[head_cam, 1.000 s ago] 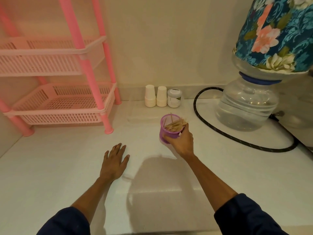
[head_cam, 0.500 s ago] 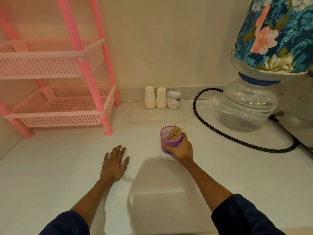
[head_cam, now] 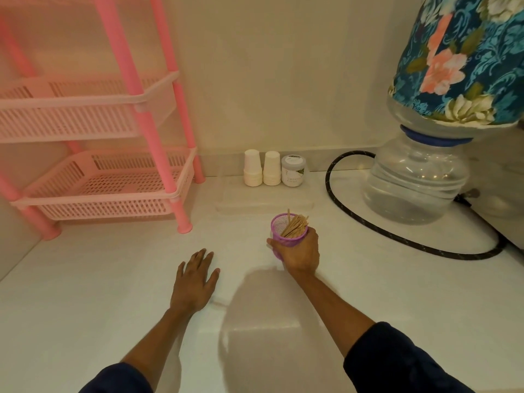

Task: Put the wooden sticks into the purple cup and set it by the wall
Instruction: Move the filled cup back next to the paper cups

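Carrying the purple cup point(head_cam: 286, 236) of wooden sticks point(head_cam: 295, 226) in the gripping right hand point(head_cam: 300, 252), left hand point(head_cam: 195, 279) lying flat and open, needing a forward reach toward the wall point(head_cam: 269, 80).

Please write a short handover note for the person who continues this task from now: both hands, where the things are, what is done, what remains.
Right hand: closed around the purple cup, gripping it from the side, out on the open counter.
Left hand: open, palm down, flat on the white counter, holding nothing.
Wooden sticks: in the cup, leaning toward its right rim.
Done: no loose sticks are visible on the counter.
Left: set the cup by the wall. The two paper cup stacks and a small jar already stand there; a clear tray lies in front of them.
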Demonstrator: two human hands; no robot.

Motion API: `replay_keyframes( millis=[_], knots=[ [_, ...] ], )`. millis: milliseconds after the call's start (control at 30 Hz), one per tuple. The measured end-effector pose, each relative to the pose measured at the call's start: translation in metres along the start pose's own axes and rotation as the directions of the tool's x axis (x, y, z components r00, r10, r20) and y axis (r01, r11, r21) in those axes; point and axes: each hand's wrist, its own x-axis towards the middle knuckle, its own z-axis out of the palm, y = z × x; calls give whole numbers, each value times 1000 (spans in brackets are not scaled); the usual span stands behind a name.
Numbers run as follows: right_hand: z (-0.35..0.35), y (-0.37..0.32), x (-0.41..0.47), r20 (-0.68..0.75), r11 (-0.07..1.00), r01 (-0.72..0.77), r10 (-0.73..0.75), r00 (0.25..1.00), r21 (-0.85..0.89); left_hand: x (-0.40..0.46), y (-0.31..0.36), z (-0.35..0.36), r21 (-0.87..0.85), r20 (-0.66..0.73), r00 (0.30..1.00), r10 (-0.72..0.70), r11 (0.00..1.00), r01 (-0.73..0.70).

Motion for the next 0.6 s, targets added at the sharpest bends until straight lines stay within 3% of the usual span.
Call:
replay_keyframes(
  millis=[67, 167, 300, 467, 600],
  knots=[
    [-4, -13, 7, -15, 985, -6, 9, 1000, 175, -1, 0, -1, -3, -12, 1000, 1, 1000, -1],
    [-16, -40, 17, -28, 923, 100, -97, 995, 370, 3, -2, -4, -6, -19, 1000, 3, 1000, -3],
    [-15, -30, 12, 123, 956, 72, -111, 986, 285, 0, -3, -1, -6, -28, 1000, 3, 1000, -3],
    [-22, -32, 16, 29, 933, 101, -119, 993, 345, 4, -1, -3, 1, -27, 1000, 4, 1000, -4],
    [-23, -23, 13, 112, 979, 98, -119, 987, 180, 0, -1, -3, 5, -25, 1000, 1, 1000, -1]
  ],
)
